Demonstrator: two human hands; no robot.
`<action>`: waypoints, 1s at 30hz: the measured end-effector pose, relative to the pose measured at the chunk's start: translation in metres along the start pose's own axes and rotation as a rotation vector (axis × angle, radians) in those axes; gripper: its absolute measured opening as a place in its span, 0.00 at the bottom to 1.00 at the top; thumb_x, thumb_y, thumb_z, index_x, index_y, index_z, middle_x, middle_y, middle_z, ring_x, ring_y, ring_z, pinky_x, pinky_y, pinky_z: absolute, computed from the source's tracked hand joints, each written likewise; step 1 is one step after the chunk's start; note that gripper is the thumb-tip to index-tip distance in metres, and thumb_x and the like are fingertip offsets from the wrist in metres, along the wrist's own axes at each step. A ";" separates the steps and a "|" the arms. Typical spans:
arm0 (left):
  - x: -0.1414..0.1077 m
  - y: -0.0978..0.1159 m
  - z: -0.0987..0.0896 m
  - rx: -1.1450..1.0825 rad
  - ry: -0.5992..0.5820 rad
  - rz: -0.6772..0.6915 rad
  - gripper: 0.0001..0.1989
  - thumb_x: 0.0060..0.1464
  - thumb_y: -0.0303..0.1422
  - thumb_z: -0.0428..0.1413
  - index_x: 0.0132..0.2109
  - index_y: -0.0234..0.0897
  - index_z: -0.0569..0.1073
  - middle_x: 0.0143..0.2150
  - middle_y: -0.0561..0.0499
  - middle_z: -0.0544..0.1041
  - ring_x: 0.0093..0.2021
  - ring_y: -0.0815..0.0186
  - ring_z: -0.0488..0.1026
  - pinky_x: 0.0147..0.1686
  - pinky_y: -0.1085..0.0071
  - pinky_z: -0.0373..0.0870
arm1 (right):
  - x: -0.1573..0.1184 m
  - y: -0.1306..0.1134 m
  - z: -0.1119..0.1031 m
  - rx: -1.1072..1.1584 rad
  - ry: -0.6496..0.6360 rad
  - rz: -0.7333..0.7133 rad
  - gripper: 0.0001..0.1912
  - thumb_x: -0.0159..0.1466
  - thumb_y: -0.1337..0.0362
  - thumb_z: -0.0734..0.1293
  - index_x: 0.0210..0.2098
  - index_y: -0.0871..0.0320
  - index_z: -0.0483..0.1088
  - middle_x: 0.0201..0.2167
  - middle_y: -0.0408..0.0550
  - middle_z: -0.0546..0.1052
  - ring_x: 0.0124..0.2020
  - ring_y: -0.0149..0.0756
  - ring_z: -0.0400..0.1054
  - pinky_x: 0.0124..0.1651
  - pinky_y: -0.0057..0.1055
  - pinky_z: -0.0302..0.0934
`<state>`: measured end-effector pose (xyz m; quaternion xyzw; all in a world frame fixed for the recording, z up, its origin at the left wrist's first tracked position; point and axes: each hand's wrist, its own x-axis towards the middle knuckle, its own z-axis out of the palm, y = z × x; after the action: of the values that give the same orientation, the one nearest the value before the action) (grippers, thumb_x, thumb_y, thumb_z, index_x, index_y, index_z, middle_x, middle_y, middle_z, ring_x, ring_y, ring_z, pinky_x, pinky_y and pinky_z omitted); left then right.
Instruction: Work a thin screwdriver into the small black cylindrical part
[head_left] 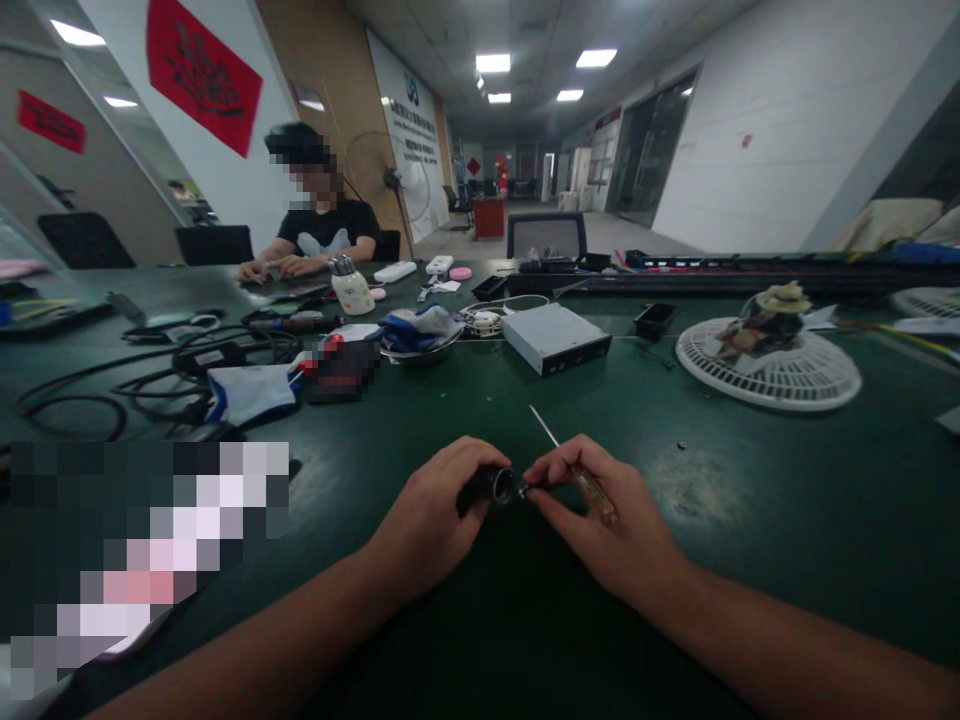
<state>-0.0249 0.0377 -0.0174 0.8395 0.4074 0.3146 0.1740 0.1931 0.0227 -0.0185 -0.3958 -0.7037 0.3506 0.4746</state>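
1 dish [429, 355] holds blue-and-white cloth [421, 328]; left hand [441, 500] grips black cylinder [489, 486].

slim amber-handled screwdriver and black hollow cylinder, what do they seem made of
Slim amber-handled screwdriver: shaft likely bare metal, from its bright silvery glint; handle possibly glossy translucent plastic, by its amber tint. Black hollow cylinder: perhaps smooth plastic, by its faintly shiny rim, though coated metal is possible.

Office premises, workshop use. Evidence: wall sign [415, 130], office chair [546, 233], ceiling lights [493, 63]; green worktop [420, 420] carrying cables [202, 355], disc drive [555, 335]; screwdriver [594, 492] held.
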 end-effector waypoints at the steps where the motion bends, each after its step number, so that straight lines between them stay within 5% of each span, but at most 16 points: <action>1: 0.000 0.000 0.000 -0.016 -0.013 0.022 0.18 0.54 0.17 0.55 0.49 0.40 0.72 0.47 0.50 0.75 0.47 0.64 0.73 0.47 0.63 0.73 | 0.000 0.000 0.000 0.010 -0.007 0.002 0.11 0.61 0.73 0.70 0.35 0.53 0.65 0.38 0.41 0.79 0.40 0.34 0.77 0.43 0.33 0.69; 14: 0.001 0.001 -0.002 0.021 -0.127 0.146 0.19 0.60 0.24 0.58 0.57 0.43 0.72 0.52 0.50 0.79 0.50 0.62 0.74 0.50 0.60 0.74 | -0.002 -0.001 -0.001 -0.023 0.008 -0.005 0.12 0.60 0.74 0.71 0.35 0.53 0.66 0.36 0.41 0.79 0.39 0.35 0.76 0.44 0.32 0.69; 30: -0.003 0.002 -0.002 -0.052 -0.035 0.203 0.15 0.58 0.21 0.58 0.50 0.40 0.72 0.49 0.50 0.79 0.49 0.65 0.77 0.51 0.65 0.75 | -0.001 0.001 -0.002 -0.036 0.002 0.051 0.11 0.60 0.68 0.73 0.34 0.53 0.66 0.34 0.42 0.78 0.35 0.36 0.74 0.38 0.33 0.67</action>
<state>-0.0270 0.0341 -0.0164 0.8771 0.3087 0.3263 0.1699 0.1957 0.0226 -0.0185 -0.4222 -0.6992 0.3496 0.4590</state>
